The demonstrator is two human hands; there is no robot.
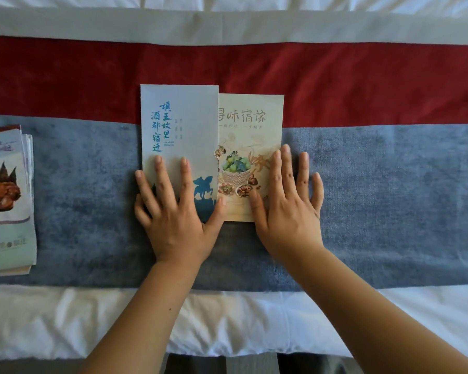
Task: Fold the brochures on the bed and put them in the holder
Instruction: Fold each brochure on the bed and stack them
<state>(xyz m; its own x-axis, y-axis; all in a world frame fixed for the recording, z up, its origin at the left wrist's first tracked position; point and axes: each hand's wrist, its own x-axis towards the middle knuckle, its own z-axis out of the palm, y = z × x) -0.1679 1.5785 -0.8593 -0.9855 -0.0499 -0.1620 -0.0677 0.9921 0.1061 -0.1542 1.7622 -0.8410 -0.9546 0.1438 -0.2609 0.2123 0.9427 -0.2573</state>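
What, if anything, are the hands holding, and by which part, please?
Nothing is gripped: the left hand presses flat on the brochure, on its lower grey flap; the right hand on its lower right edge.

Both hands, left (173, 211) and right (289, 209), press flat on the half-folded brochure (197, 125).

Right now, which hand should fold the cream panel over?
Probably the right hand: it lies at the cream panel's free right edge, while the left hand presses flat on the blue flap.
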